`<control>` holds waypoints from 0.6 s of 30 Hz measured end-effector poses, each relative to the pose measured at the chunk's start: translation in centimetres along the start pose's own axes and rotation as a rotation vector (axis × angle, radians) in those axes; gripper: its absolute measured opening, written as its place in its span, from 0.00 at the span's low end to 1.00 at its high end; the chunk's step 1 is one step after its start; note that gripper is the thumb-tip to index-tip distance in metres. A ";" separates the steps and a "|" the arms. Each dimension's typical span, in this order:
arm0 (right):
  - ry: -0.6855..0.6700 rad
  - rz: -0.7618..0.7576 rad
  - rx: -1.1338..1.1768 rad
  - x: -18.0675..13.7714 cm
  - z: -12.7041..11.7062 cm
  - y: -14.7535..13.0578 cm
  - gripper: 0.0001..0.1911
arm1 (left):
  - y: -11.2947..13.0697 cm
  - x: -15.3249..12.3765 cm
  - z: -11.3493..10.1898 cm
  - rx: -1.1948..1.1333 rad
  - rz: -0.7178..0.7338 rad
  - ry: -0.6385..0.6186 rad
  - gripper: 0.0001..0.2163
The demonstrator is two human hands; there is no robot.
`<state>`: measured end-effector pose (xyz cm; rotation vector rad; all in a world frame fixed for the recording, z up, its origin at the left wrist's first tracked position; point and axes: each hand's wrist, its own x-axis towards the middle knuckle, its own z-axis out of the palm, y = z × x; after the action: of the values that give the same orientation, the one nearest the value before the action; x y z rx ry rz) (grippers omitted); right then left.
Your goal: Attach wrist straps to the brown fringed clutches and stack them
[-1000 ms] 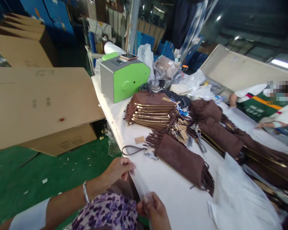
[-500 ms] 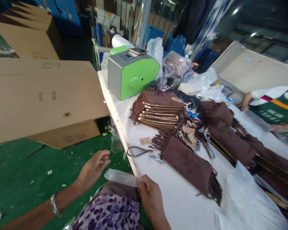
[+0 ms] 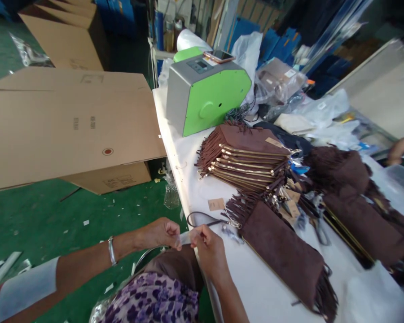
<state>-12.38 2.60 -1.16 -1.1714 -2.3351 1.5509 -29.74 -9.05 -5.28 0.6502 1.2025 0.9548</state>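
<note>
Just off the table's left edge, a small piece of clear plastic film (image 3: 186, 237) is stretched between my hands. My left hand (image 3: 161, 233) pinches its left end, and the fingers of my right hand (image 3: 209, 249) close on the other end. Beside my right hand lies a dark brown fringed pouch (image 3: 283, 251), with a looped wrist strap (image 3: 202, 216) and a tan paper tag (image 3: 216, 204) at its near-left end. Behind that pouch is a stack of similar brown pouches (image 3: 252, 154) with gold zips facing me.
A green and grey machine (image 3: 215, 98) with a phone (image 3: 218, 56) on top stands at the table's far end. Large cardboard boxes (image 3: 63, 130) are on the left. More brown pouches (image 3: 363, 220) and white plastic (image 3: 373, 296) lie on the right. Another person's hand (image 3: 399, 150) shows at the right edge.
My left hand, empty and apart before, has moved right and taken hold of the film's free end. A pale sheet now shows on my left forearm. The view has shifted.
</note>
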 end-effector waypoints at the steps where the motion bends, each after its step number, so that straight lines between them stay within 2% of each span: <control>1: 0.004 0.016 0.015 0.2 0.0 0.0 0.10 | 0.1 0.0 -0.2 0.001 0.011 -0.005 0.17; 4: 0.019 0.020 -0.039 0.7 0.3 -0.1 0.15 | 0.0 0.4 -0.5 -0.048 0.019 0.014 0.18; 8: 0.008 -0.067 -0.241 1.0 0.5 -0.4 0.19 | -0.5 0.7 -0.7 -0.102 -0.031 0.057 0.17; 10: 0.019 -0.114 -0.321 1.2 0.3 -0.5 0.18 | -0.6 0.3 -0.9 -0.066 -0.055 0.087 0.16; 13: 0.139 -0.239 -0.404 1.8 -0.7 -0.3 0.10 | -0.5 -0.4 -1.2 -0.022 -0.080 0.116 0.17; 14: 0.175 -0.300 -0.447 2.1 -1.2 -0.1 0.12 | -0.5 -0.6 -1.3 -0.017 -0.082 0.120 0.18; 15: 0.185 -0.364 -0.499 2.4 -1.6 0.1 0.17 | -0.5 -0.7 -1.3 -0.012 -0.079 0.126 0.18; 17: 0.121 -0.458 -0.606 3.0 -2.3 0.6 0.28 | -0.5 -0.8 -1.3 0.002 -0.070 0.140 0.18; 18: 0.069 -0.476 -0.645 3.3 -2.5 0.8 0.31 | -0.5 -0.8 -1.2 0.007 -0.064 0.143 0.17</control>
<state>-13.10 6.71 -1.71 -0.6305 -2.8693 0.6110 -30.84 -10.05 -5.68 0.5526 1.3462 0.9559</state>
